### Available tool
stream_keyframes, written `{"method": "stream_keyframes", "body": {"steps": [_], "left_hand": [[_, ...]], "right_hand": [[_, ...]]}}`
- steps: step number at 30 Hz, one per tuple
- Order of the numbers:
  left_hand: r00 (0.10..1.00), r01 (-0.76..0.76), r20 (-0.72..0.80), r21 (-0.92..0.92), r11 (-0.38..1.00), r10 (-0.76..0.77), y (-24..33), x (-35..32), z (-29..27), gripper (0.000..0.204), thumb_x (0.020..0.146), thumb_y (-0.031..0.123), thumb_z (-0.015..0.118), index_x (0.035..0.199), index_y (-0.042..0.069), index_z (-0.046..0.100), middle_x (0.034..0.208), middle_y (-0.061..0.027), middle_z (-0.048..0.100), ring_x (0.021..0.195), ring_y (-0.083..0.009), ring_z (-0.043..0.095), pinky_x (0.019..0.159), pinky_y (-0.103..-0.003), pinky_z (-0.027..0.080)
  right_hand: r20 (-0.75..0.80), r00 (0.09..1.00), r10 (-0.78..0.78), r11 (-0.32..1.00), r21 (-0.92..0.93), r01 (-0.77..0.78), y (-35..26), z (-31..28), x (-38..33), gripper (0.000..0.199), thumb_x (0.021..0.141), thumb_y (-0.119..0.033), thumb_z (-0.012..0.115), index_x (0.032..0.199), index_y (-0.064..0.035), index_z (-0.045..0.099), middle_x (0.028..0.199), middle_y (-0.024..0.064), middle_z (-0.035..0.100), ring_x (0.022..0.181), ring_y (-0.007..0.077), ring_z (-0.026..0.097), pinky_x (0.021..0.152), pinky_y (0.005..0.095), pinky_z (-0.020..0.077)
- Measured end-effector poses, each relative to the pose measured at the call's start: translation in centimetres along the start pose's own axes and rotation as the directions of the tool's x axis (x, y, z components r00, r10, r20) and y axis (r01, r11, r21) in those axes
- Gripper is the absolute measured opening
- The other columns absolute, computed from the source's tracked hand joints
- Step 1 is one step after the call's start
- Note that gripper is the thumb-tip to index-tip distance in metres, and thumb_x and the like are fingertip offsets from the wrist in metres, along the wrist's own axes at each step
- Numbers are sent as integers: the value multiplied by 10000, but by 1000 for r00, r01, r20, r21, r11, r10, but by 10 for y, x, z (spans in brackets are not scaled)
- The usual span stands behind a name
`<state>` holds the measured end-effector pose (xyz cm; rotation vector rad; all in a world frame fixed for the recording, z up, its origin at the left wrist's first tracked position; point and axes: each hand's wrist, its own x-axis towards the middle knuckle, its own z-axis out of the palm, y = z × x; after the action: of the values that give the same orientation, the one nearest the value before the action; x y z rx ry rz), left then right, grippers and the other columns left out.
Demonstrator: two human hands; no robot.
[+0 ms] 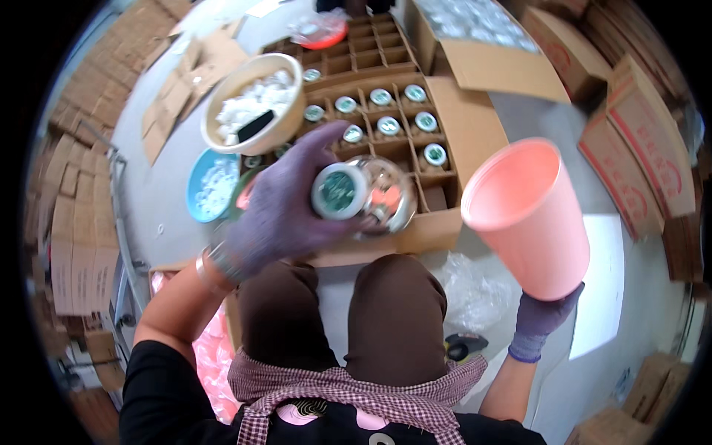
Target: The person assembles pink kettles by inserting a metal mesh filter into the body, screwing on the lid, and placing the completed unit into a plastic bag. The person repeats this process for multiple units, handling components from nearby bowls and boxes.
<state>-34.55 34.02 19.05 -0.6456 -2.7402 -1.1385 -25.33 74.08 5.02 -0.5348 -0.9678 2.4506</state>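
My left hand (285, 196), in a purple-grey knit glove, is closed around a clear jar (391, 194). Its pale lid (340, 191) has a dark green top and faces toward me; orange and brownish bits show through the clear wall. My right hand (547, 311), gloved alike, grips the base of a pink plastic tumbler-shaped bin (545, 237) from below. The bin tilts with its mouth toward upper left, and its visible inside is bare. Beyond the jar stands a divided cardboard box (437, 230) with several green-and-silver-lidded jars (387, 125) in its cells.
A cream basin (210, 130) of white pieces and a black item rests left of the box. A blue bowl (194, 193) of small clear pieces sits nearby. Crumpled clear plastic (475, 293) and a yellow-black tool (465, 345) lie by my right knee. Cartons (649, 141) stack at right.
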Motion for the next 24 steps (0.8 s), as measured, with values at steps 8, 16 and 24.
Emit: {"method": "stream_keyframes", "body": {"steps": [8,16,24], "left_hand": [[996,83,-27,37,996,-82,134,-183,-118,1301,616,249,992,1617,62,183,1001,-93,734,742,-174,692,693,-307,545],[990,125,32,238,963,-136,132,-303,-114,1098,626,368,953,1517,37,403,1358,-213,587,1160,-341,643,972,-427,520],[889,455,123,-131,881,-441,65,-407,-32,608,707,276,904,1203,45,640,1114,-127,641,1011,-286,648,888,-395,529]], "right_hand": [[494,869,-26,908,-352,227,-46,89,-70,705,1070,-562,339,1443,22,467,1401,171,573,1279,289,562,1091,450,442],[777,480,407,597,-624,505,-62,183,-196,745,793,-604,683,1217,6,629,1132,108,648,1073,221,617,950,349,475],[617,496,611,539,-783,311,11,138,-207,458,1029,-404,541,1217,1,645,1107,94,682,1020,178,630,930,325,499]]}}
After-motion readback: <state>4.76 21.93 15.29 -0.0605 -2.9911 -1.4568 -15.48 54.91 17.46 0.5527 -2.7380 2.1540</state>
